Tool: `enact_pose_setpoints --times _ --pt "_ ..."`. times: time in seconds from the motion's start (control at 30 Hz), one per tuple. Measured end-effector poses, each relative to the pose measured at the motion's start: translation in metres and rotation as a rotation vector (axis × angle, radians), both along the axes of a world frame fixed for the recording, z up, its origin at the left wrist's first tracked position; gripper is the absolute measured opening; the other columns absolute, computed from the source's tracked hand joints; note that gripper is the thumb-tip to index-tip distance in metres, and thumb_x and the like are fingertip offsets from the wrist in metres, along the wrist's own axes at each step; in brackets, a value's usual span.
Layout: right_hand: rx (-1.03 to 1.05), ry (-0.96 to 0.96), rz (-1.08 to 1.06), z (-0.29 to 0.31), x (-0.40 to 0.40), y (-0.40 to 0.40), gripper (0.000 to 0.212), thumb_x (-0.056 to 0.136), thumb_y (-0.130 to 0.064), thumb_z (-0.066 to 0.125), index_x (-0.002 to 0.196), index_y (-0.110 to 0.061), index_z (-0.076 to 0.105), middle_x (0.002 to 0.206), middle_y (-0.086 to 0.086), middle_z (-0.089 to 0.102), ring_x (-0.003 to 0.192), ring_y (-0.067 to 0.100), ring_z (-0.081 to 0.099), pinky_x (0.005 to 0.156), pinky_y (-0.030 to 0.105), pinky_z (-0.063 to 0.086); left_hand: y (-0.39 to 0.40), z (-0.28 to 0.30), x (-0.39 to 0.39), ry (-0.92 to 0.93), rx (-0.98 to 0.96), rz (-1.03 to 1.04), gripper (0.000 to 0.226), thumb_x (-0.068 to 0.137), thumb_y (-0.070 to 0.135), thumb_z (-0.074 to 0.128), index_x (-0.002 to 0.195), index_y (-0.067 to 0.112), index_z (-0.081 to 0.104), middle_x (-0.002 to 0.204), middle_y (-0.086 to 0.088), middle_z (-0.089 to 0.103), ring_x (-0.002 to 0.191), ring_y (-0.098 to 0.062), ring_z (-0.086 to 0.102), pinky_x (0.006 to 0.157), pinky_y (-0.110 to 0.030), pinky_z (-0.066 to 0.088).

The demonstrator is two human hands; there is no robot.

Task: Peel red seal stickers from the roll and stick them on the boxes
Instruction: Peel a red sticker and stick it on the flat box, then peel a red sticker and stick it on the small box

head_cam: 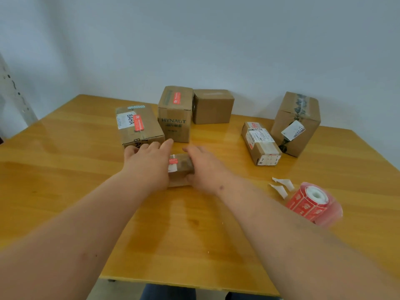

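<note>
Head view, only cam: both hands flank a small box (pixel 180 169) at table centre. Left hand (pixel 147 165) lies along the box's left side, fingers straight and reaching fwd, flat against it, not curled round. Right hand (pixel 204 167) cups the right side; fingers look relaxed/straight, but the tips past the box are blurred, so a real grip can't be confirmed. The small box already carries a red seal sticker (pixel 173 161) on top, next to a white label. Step in hand, prob: pressing/settling this box w/ seal on, or shifting it away. To do it well: keep palms on the sides, rub the seal flat over the seam w/ a thumb, don't drag the box into the BAHA box (pixel 138 126) just behind, which is v. close to the left fingertips. BAHA box and HYNAUT box (pixel 175 113) both show red seals; plain box (pixel 213 106), long labelled box (pixel 260 144) and tall box (pixel 296 124) show none from here. Sticker roll (pixel 312 202) sits near right, beside right forearm, w/ torn backing scraps (pixel 281 186) just beyond it on the table (pixel 65 169).
</note>
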State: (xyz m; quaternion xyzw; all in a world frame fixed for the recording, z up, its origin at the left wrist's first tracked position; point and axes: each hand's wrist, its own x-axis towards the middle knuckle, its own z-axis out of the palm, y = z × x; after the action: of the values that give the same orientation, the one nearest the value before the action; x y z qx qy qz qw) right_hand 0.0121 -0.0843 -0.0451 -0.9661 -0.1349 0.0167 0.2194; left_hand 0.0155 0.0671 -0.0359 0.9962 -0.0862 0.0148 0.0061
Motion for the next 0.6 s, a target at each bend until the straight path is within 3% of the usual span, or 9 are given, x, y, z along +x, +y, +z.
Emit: enact_pose_setpoints --times 0.1,0.2,0.33,0.4,0.53,0.6 --pt "-0.075 -0.091 -0.118 0.001 0.011 -0.015 0.071 0.080 -0.021 0.066 0.143 -0.025 0.034 0.148 0.002 0.037 0.134 0.027 0.035 0.109 0.043 0.036 -0.004 -0.006 0.005 -0.128 0.015 -0.005 0.093 0.083 0.025 0.063 0.153 0.030 0.002 0.149 -0.006 0.029 0.137 -0.030 0.028 0.111 -0.049 0.025" --pt "-0.174 -0.132 -0.389 0.005 0.023 -0.054 0.063 0.081 -0.029 0.062 0.139 -0.025 0.038 0.145 0.004 0.036 0.133 0.031 0.031 0.109 0.046 0.033 -0.018 -0.014 0.009 -0.185 0.025 -0.032 0.095 0.083 0.016 0.060 0.152 0.035 -0.002 0.149 -0.006 0.017 0.136 -0.030 0.021 0.112 -0.047 0.022" --pt "-0.305 -0.018 -0.703 -0.006 0.037 -0.109 0.059 0.083 -0.031 0.056 0.138 -0.031 0.035 0.154 0.008 0.017 0.142 0.041 0.009 0.116 0.055 0.011 -0.037 -0.023 0.019 -0.181 0.016 -0.060 0.096 0.081 0.013 0.058 0.149 0.040 -0.005 0.148 -0.005 0.011 0.134 -0.029 0.017 0.110 -0.045 0.019" --pt "-0.309 0.036 -0.773 -0.015 0.042 -0.126 0.053 0.085 -0.035 0.055 0.135 -0.034 0.036 0.155 0.007 0.011 0.142 0.044 0.004 0.114 0.059 0.008 -0.049 -0.025 0.023 -0.159 -0.020 -0.078 0.096 0.080 0.015 0.058 0.148 0.041 -0.005 0.148 -0.004 0.009 0.135 -0.029 0.014 0.112 -0.045 0.016" --pt "-0.187 0.023 -0.816 -0.018 0.045 -0.134 0.035 0.092 -0.037 0.049 0.125 -0.031 0.040 0.143 0.009 0.026 0.124 0.041 0.033 0.101 0.051 0.031 -0.073 -0.025 0.021 -0.113 -0.124 -0.128 0.088 0.085 0.020 0.056 0.148 0.042 -0.001 0.151 0.000 0.007 0.141 -0.028 0.007 0.116 -0.047 0.010" --pt "-0.207 -0.013 -0.808 -0.012 0.045 -0.127 0.037 0.092 -0.032 0.050 0.127 -0.028 0.038 0.132 0.009 0.034 0.114 0.037 0.041 0.094 0.047 0.035 -0.080 -0.023 0.018 -0.095 -0.174 -0.139 0.084 0.088 0.025 0.058 0.148 0.043 0.002 0.152 0.003 0.008 0.142 -0.027 0.008 0.116 -0.047 0.011"
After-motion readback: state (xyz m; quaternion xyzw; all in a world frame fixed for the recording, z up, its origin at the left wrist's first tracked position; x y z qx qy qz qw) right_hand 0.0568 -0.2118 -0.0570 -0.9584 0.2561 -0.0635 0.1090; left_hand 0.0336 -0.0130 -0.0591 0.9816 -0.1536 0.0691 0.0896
